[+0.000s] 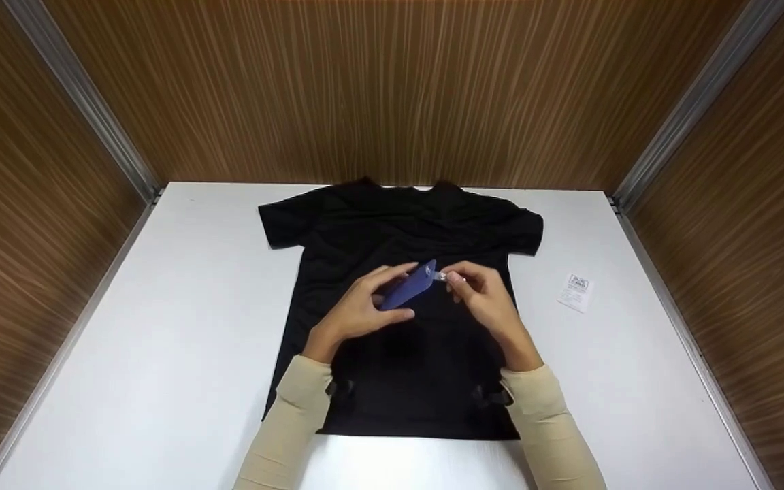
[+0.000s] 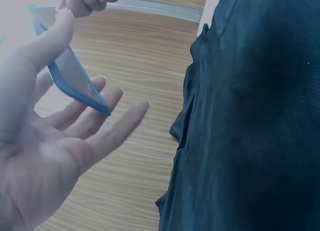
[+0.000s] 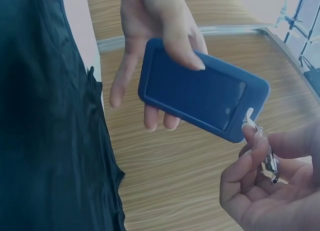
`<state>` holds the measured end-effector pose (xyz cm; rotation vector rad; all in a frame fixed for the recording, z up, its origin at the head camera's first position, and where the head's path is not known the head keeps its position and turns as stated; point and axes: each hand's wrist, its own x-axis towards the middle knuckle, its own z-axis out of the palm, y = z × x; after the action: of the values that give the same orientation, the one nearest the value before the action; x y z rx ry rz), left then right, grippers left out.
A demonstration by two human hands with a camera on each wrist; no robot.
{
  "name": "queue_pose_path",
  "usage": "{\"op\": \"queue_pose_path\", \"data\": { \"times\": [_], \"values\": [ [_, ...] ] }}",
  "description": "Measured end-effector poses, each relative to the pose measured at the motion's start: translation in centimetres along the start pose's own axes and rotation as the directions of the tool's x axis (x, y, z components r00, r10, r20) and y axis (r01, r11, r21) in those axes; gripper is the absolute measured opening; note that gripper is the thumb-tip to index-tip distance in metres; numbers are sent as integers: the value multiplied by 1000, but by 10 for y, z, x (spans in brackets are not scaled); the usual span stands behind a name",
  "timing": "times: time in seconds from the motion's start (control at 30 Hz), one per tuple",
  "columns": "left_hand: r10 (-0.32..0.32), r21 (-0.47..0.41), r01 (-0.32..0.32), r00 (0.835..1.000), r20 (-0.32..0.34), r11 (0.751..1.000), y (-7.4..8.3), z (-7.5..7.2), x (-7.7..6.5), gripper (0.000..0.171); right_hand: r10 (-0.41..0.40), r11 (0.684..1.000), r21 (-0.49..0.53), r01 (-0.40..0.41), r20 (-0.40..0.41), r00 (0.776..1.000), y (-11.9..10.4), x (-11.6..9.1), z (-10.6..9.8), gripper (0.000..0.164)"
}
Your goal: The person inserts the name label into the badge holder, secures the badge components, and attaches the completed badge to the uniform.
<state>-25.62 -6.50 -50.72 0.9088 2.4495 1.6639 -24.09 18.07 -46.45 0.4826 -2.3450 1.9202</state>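
A dark blue badge holder is held up over the black T-shirt. My left hand grips it, with the thumb on its face and fingers behind, as the right wrist view shows. Seen from the left wrist, the badge holder is nearly edge-on. A short clear strap with a metal clip hangs at the holder's slotted end. My right hand pinches that strap and clip between thumb and fingers, partly covering the clip.
On the white table, to the right of the shirt, lies a small white printed card with a square code. The T-shirt is spread flat, neck toward the back wall. Wood-grain panels enclose the back and both sides.
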Motion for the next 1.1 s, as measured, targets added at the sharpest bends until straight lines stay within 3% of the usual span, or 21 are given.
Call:
{"op": "queue_pose_path", "data": {
  "times": [0.43, 0.73, 0.9, 1.1],
  "values": [
    [30, -44, -28, 999, 35, 999, 0, -2, -2, 57, -19, 1000, -9, 18, -53, 998, 6, 2, -4, 16],
    [84, 30, -85, 995, 50, 996, 0, -9, -4, 62, -3, 1000, -1, 3, -45, 999, 6, 3, -4, 15],
    [81, 103, -82, 997, 21, 991, -1, -13, -4, 65, -3, 1000, -9, 3, -47, 999, 7, 4, -5, 16],
    [126, 164, -117, 991, -49, 980, 1, -15, -5, 59, 0, 1000, -25, -2, -60, 998, 7, 4, -4, 16]
  ]
}}
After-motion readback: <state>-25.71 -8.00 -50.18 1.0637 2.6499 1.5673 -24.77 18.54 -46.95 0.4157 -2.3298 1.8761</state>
